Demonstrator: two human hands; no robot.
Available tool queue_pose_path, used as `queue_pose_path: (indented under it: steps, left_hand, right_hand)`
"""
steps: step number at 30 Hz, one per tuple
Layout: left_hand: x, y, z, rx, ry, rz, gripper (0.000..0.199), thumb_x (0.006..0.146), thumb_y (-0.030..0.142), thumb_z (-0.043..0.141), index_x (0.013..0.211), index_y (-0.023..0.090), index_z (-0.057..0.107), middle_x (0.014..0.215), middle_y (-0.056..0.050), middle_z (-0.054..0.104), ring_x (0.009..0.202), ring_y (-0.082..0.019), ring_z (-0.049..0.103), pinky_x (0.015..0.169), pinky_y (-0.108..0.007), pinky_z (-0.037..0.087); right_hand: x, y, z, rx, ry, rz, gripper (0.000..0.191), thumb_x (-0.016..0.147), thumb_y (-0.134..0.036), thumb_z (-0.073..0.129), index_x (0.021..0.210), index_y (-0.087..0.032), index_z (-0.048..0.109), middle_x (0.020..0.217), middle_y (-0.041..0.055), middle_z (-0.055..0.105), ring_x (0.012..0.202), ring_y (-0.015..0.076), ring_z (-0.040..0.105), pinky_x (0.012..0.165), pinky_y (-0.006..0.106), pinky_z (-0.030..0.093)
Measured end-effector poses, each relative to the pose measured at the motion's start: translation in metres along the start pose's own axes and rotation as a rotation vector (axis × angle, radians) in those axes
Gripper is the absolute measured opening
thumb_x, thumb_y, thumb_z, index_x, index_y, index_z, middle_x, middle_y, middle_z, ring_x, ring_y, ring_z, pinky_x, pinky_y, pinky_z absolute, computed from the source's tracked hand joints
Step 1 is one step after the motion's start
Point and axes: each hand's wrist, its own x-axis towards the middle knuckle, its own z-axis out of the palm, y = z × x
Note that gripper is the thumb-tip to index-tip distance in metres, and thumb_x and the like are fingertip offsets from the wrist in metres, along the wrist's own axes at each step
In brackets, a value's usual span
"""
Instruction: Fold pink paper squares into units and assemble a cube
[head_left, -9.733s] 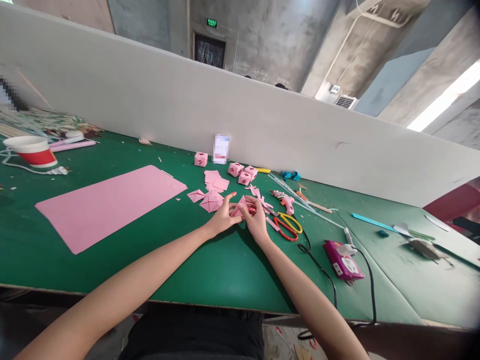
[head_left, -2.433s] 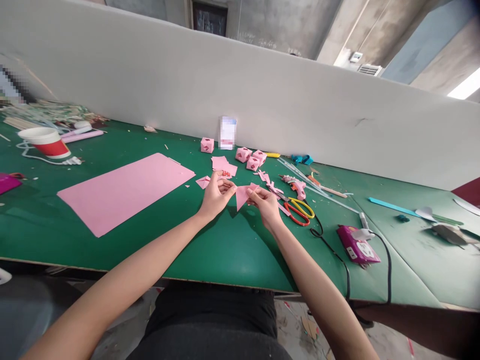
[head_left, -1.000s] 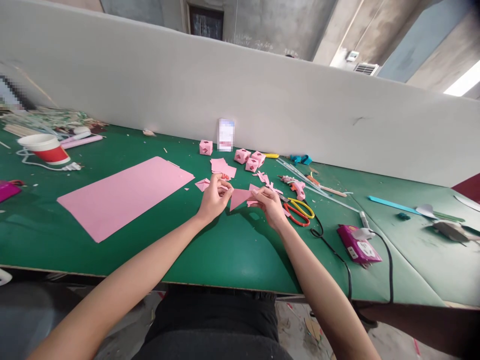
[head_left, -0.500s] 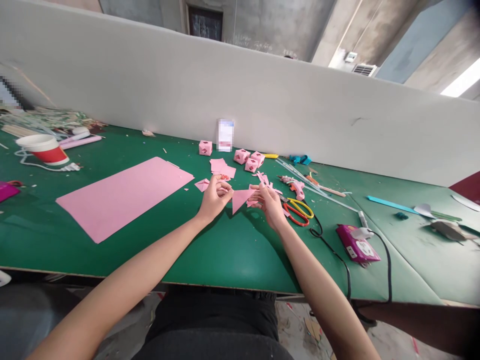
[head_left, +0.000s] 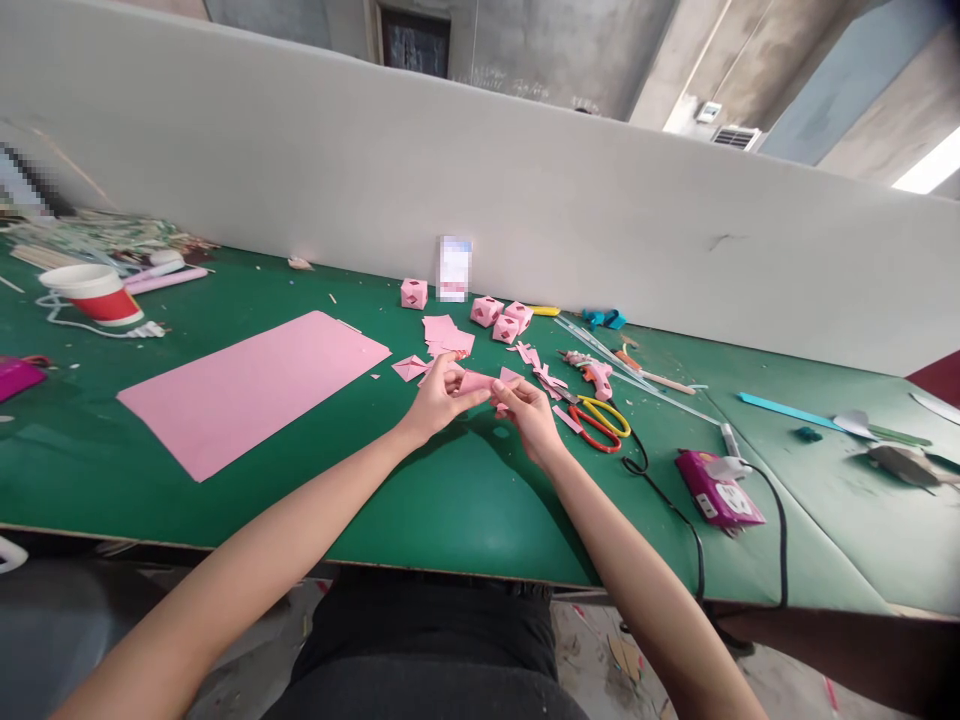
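Between my two hands is a small folded piece of pink paper [head_left: 475, 382], held just above the green table. My left hand [head_left: 439, 400] pinches its left end, and my right hand [head_left: 525, 408] grips its right end with thumb and fingers. Parts of the paper are hidden behind the fingers. Beyond the hands lie loose pink paper squares [head_left: 442, 331] and a folded pink piece [head_left: 411, 368]. Several pink paper cubes with diamond-shaped holes [head_left: 487, 311] stand farther back. Pink paper scraps [head_left: 547, 375] are scattered beside my right hand.
A large pink sheet [head_left: 259, 390] lies to the left, with a paper cup [head_left: 97, 295] beyond it. On the right are scissors [head_left: 600, 425], a pink glue gun [head_left: 598, 378] and a purple power adapter [head_left: 716, 490] with black cords. A phone [head_left: 454, 268] leans on the white partition [head_left: 300, 160].
The pink paper showed a pointed flap hanging between the hands; now it looks like a narrow band. Both thumbs have come closer together on it. The view has shifted slightly.
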Motion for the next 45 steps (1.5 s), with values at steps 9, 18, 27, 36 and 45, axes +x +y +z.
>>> queue_pose_path:
  steps: [9, 18, 27, 36, 45]
  left_hand:
    - [-0.002, 0.003, -0.009, 0.495, 0.014, 0.277, 0.048, 0.083, 0.025, 0.074, 0.128, 0.023, 0.058, 0.057, 0.01, 0.044, 0.053, -0.014, 0.047, 0.06, -0.027, 0.039]
    - [-0.002, -0.002, -0.01, 0.611, -0.118, 0.355, 0.048, 0.09, 0.025, 0.067, 0.134, 0.024, 0.049, 0.077, 0.003, 0.066, 0.067, -0.017, 0.06, 0.067, -0.027, 0.042]
    - [-0.003, -0.003, -0.009, 0.593, -0.011, 0.323, 0.048, 0.087, 0.027, 0.072, 0.129, 0.021, 0.05, 0.059, 0.011, 0.039, 0.053, -0.011, 0.038, 0.058, -0.024, 0.033]
    - [-0.005, -0.002, -0.006, 0.533, -0.085, 0.266, 0.049, 0.089, 0.024, 0.069, 0.133, 0.02, 0.049, 0.063, 0.01, 0.044, 0.058, -0.011, 0.043, 0.062, -0.023, 0.036]
    - [-0.004, -0.002, -0.006, 0.581, -0.053, 0.295, 0.046, 0.089, 0.026, 0.072, 0.129, 0.02, 0.05, 0.062, 0.011, 0.037, 0.056, -0.011, 0.038, 0.06, -0.022, 0.033]
  right_hand:
    - [0.01, 0.007, -0.012, -0.478, -0.023, -0.221, 0.023, 0.07, -0.046, 0.083, 0.074, -0.024, 0.076, 0.064, -0.0005, 0.067, 0.057, 0.0158, 0.054, 0.056, 0.03, 0.042]
    - [0.009, 0.002, -0.016, -0.842, -0.052, -0.466, 0.009, 0.08, -0.03, 0.066, 0.073, -0.025, 0.07, 0.074, 0.0011, 0.069, 0.067, 0.0192, 0.059, 0.064, 0.032, 0.044]
    - [0.019, -0.001, -0.038, -0.841, 0.022, -0.505, 0.009, 0.083, -0.029, 0.061, 0.081, -0.022, 0.068, 0.081, 0.0043, 0.072, 0.075, 0.0212, 0.066, 0.07, 0.034, 0.051]
    - [0.01, 0.001, -0.018, -0.858, -0.112, -0.464, 0.013, 0.08, -0.034, 0.065, 0.074, -0.022, 0.065, 0.071, 0.0009, 0.067, 0.065, 0.0183, 0.059, 0.062, 0.031, 0.046]
    - [0.017, 0.0, -0.032, -0.829, -0.041, -0.424, 0.013, 0.078, -0.032, 0.062, 0.074, -0.021, 0.067, 0.074, 0.0028, 0.072, 0.066, 0.0181, 0.062, 0.065, 0.031, 0.048]
